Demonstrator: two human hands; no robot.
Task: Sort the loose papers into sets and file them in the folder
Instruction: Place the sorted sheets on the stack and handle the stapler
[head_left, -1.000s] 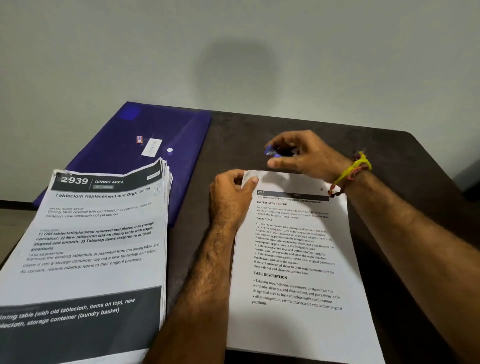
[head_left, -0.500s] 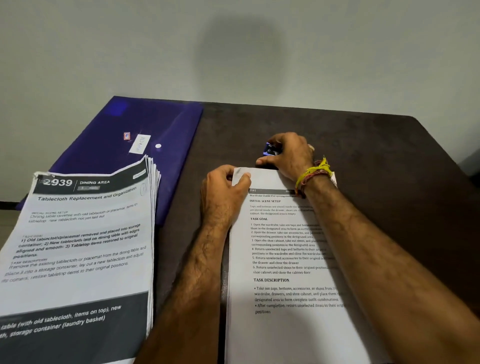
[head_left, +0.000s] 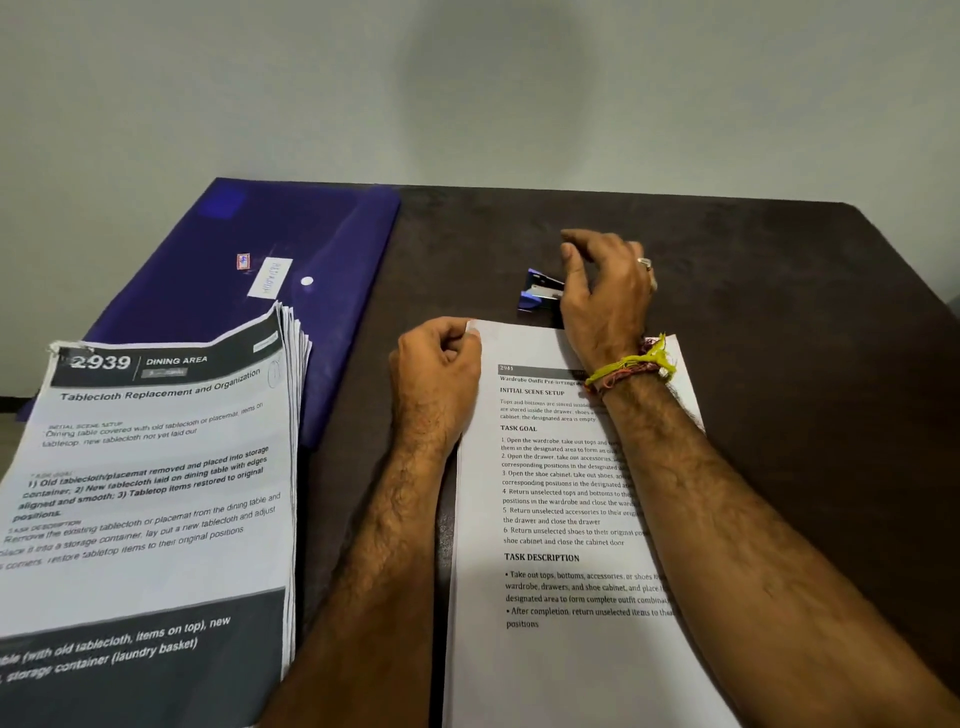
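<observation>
A thick stack of loose papers (head_left: 150, 493), top sheet headed "2939 Dining Area", is laid at the table's left edge, its far end overlapping the folder. A purple folder (head_left: 291, 244) with a white snap button is laid flat and closed at the table's far left corner. A thinner set of sheets (head_left: 566, 649), headed "2941", is laid flat at the near edge, middle of the table.

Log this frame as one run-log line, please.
left hand: pinches paper set top-left corner | right hand: over stapler, grip unclear | folder: closed
</observation>
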